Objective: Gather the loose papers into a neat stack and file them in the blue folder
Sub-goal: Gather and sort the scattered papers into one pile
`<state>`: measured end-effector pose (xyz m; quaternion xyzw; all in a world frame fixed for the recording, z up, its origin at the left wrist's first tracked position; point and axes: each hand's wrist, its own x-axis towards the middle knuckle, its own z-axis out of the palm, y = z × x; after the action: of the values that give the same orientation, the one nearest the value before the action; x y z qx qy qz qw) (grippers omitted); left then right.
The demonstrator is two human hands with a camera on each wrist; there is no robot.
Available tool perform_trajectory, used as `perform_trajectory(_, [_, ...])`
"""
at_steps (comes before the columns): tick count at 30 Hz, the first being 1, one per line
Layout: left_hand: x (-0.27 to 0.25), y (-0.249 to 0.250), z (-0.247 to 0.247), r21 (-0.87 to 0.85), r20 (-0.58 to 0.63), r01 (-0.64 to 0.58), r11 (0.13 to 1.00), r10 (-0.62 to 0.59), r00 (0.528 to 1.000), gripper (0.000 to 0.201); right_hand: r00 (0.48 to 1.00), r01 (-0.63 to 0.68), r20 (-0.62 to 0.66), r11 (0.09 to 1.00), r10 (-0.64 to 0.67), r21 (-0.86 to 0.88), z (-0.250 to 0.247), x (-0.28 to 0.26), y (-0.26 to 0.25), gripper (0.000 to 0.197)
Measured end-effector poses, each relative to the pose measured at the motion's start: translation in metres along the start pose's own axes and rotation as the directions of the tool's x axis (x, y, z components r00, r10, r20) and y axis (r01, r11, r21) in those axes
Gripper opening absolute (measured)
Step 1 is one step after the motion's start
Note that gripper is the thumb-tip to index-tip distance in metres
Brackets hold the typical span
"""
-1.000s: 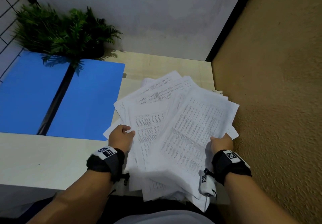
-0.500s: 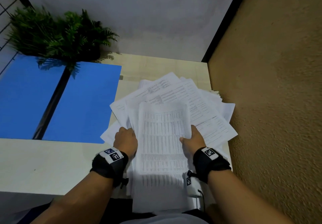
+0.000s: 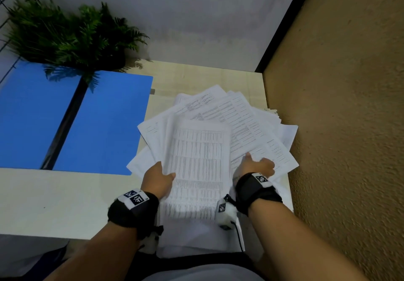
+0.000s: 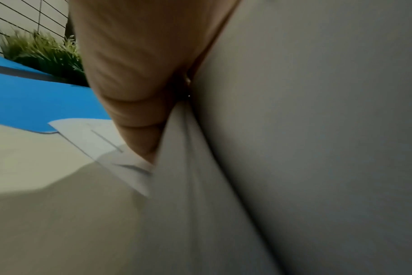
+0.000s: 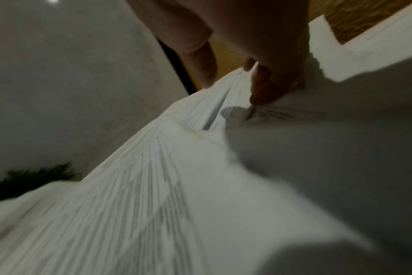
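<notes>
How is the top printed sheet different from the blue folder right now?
The top sheet is white with printed tables; the blue folder is plain blue with a dark spine. The left hand holds the sheet's edge; nothing touches the folder. The sheet rests on fanned papers; the folder lies open on the desk.

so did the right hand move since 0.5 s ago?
Yes. The right hand has shifted right, toward the tan wall, off the top table sheet and onto the fanned papers beside it.
</notes>
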<state>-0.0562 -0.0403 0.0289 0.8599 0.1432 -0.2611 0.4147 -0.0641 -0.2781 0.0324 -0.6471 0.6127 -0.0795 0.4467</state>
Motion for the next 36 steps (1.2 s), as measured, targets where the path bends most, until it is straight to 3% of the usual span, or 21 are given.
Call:
perform_trajectory(5, [0.003, -0.007, 0.0, -0.011, -0.002, -0.012, 1.0, 0.012, 1.0, 0.04, 0.952, -0.233, 0.193, 0.972, 0.236, -0.034, 0.007, 0.011, -0.02, 0.11])
perform_trajectory(6, [0.003, -0.01, -0.001, 0.0, -0.03, -0.027, 1.0, 0.027, 0.999, 0.038, 0.954, -0.232, 0.172, 0.969, 0.245, -0.087, 0.006, 0.012, -0.022, 0.115])
perform_trajectory(9, [0.006, -0.017, -0.004, 0.034, -0.117, -0.078, 0.996, 0.081, 0.99, 0.036, 0.984, -0.178, -0.054, 0.945, 0.17, -0.274, 0.004, 0.022, -0.016, 0.107])
perform_trajectory(10, [0.007, -0.02, -0.004, 0.033, -0.132, -0.096, 0.995, 0.099, 0.986, 0.037, 0.98, -0.197, -0.077, 0.948, 0.183, -0.25, 0.003, 0.022, -0.017, 0.109])
perform_trajectory(12, [0.007, -0.021, -0.003, 0.019, -0.136, -0.113, 0.993, 0.115, 0.984, 0.036, 0.968, -0.249, 0.016, 0.963, 0.252, -0.106, 0.005, 0.025, -0.019, 0.114])
perform_trajectory(15, [0.005, -0.02, -0.001, -0.04, -0.107, -0.092, 0.995, 0.087, 0.99, 0.017, 0.949, -0.202, 0.249, 0.979, 0.192, 0.013, 0.002, 0.027, -0.025, 0.096])
perform_trajectory(17, [0.003, -0.018, 0.001, -0.054, -0.088, -0.081, 0.995, 0.076, 0.993, 0.009, 0.947, -0.119, 0.297, 0.993, 0.12, -0.021, -0.001, 0.027, -0.026, 0.075])
perform_trajectory(19, [0.003, -0.015, 0.003, -0.074, -0.081, -0.083, 0.994, 0.077, 0.994, 0.005, 0.959, -0.067, 0.273, 0.997, 0.076, -0.04, -0.003, 0.026, -0.027, 0.061])
perform_trajectory(20, [0.003, -0.014, 0.004, -0.083, -0.083, -0.075, 0.994, 0.068, 0.994, 0.013, 0.971, -0.03, 0.238, 0.999, 0.035, -0.025, -0.002, 0.027, -0.026, 0.052])
perform_trajectory(22, [0.003, -0.009, 0.003, -0.073, -0.101, -0.053, 0.996, 0.046, 0.994, 0.032, 0.99, 0.082, 0.11, 0.995, -0.088, 0.061, -0.005, 0.025, -0.028, 0.039])
perform_trajectory(24, [0.005, -0.006, 0.0, -0.077, -0.099, -0.023, 0.997, 0.016, 0.995, 0.028, 0.979, 0.205, -0.006, 0.97, -0.206, 0.132, -0.017, 0.021, -0.034, 0.032])
perform_trajectory(26, [0.006, -0.003, -0.003, -0.075, -0.099, -0.01, 0.997, 0.002, 0.995, 0.009, 0.945, 0.324, -0.07, 0.942, -0.318, 0.092, -0.037, 0.018, -0.044, 0.029])
perform_trajectory(29, [0.009, -0.001, -0.006, -0.063, -0.079, -0.019, 0.998, 0.014, 0.997, 0.014, 0.887, 0.459, -0.078, 0.888, -0.456, 0.018, -0.069, 0.015, -0.057, 0.028])
perform_trajectory(33, [0.013, -0.004, -0.008, -0.05, -0.059, -0.071, 0.996, 0.068, 0.996, 0.003, 0.761, 0.636, -0.154, 0.771, -0.631, -0.016, -0.114, 0.004, -0.067, 0.011])
perform_trajectory(36, [0.013, -0.004, -0.009, -0.036, -0.049, -0.086, 0.996, 0.084, 0.995, 0.004, 0.628, 0.756, -0.263, 0.655, -0.732, -0.016, -0.147, -0.004, -0.082, 0.013])
